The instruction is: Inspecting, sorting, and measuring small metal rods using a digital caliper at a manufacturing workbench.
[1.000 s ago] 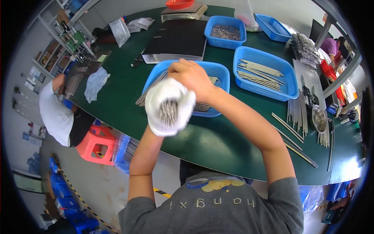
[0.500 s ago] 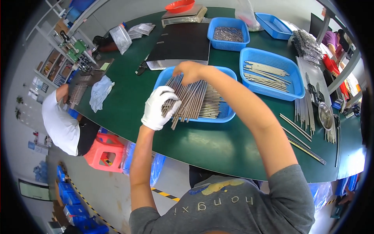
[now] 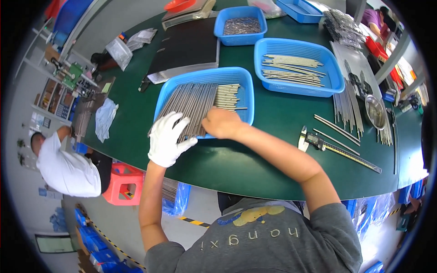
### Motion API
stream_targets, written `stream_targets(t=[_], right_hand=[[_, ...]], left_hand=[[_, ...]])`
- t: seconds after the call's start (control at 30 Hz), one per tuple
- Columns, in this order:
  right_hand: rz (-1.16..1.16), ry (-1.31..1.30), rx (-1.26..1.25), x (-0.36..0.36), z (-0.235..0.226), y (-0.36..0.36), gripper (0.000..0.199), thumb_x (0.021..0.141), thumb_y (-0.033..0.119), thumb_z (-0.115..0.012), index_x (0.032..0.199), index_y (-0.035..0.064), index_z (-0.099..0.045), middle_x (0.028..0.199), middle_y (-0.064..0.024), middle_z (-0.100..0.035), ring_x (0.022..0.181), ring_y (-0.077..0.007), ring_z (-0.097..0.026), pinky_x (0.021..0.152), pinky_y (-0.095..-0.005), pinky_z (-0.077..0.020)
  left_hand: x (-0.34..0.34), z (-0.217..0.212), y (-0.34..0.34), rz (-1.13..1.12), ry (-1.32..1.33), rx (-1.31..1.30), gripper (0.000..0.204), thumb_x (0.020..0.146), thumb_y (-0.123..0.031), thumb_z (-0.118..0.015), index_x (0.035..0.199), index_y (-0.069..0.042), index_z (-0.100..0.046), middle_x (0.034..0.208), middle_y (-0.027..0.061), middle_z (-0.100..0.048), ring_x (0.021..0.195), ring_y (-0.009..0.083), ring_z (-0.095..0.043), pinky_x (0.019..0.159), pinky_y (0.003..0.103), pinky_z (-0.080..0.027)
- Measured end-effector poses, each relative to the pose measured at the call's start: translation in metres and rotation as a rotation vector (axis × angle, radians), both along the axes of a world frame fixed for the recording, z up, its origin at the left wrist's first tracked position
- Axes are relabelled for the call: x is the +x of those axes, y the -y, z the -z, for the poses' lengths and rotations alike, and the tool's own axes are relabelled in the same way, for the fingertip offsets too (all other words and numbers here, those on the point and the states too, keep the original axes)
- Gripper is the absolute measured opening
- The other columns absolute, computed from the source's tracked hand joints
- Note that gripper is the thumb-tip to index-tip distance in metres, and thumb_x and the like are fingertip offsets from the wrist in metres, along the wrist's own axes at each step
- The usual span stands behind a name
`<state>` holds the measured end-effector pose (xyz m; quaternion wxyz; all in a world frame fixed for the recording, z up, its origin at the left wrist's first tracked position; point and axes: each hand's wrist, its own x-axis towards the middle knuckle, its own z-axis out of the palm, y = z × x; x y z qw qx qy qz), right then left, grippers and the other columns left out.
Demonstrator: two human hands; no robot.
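Observation:
A blue plastic basket [image 3: 248,84] holds a wide layer of grey metal rods [image 3: 193,102], with shorter, brighter rods [image 3: 227,95] at its right side. My left hand [image 3: 167,140], in a white glove, lies over the lower left ends of the grey rods, fingers and thumb apart. Bare, my right hand [image 3: 223,123] rests at the right edge of the grey layer near the basket's front rim. Its fingers are curled in with the tips against the rods; whether they grip one is hidden.
A second blue basket [image 3: 337,82] of rods stands to the right, a blue tray of small metal parts [image 3: 241,26] behind. A black binder [image 3: 184,52] lies back left. Digital calipers [image 3: 339,148], loose rods [image 3: 337,127] and a metal bowl [image 3: 375,111] lie right. A co-worker [image 3: 68,161] sits left.
The grey rods, raised and slanted between my hands before, now lie lower in the basket. My right hand has come from their far ends to their near right side. The view has shifted.

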<state>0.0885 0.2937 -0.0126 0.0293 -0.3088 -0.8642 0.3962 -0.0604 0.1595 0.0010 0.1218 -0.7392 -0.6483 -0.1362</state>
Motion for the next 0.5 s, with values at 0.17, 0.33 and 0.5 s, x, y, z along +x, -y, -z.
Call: stream_targets(t=[0.17,0.33,0.5], right_hand=[[-0.027,0.046,0.153,0.004,-0.001,0.011,0.041,0.083,0.026,-0.038,0.096,-0.0055,-0.059,0.103,-0.0222,-0.057,0.088,-0.0366,-0.060,0.074,-0.0440,-0.0491],[-0.183,-0.165,0.027,0.003,0.004,0.013,0.056,0.080,0.035,-0.038,0.112,-0.0104,-0.049,0.095,-0.0243,-0.061,0.086,-0.0359,-0.060,0.078,-0.0413,-0.0476],[-0.210,-0.084,0.038,0.007,-0.001,0.016,0.078,0.078,0.042,-0.043,0.115,-0.0261,-0.032,0.092,-0.0261,-0.060,0.084,-0.0338,-0.061,0.075,-0.0395,-0.0476]], left_hand=[[0.012,-0.028,-0.041,0.220,0.096,-0.090,0.037,0.076,-0.034,-0.062,0.101,-0.006,-0.059,0.103,0.0135,-0.056,0.098,0.0327,-0.053,0.084,0.043,-0.042],[0.036,-0.031,-0.136,0.190,-0.063,-0.427,0.058,0.066,-0.029,-0.065,0.117,-0.005,-0.048,0.109,0.0152,-0.054,0.102,0.0314,-0.050,0.089,0.040,-0.039],[0.045,-0.018,-0.167,0.096,-0.245,-0.717,0.089,0.048,-0.038,-0.074,0.122,-0.001,-0.042,0.116,0.0174,-0.045,0.107,0.0346,-0.045,0.094,0.040,-0.036]])
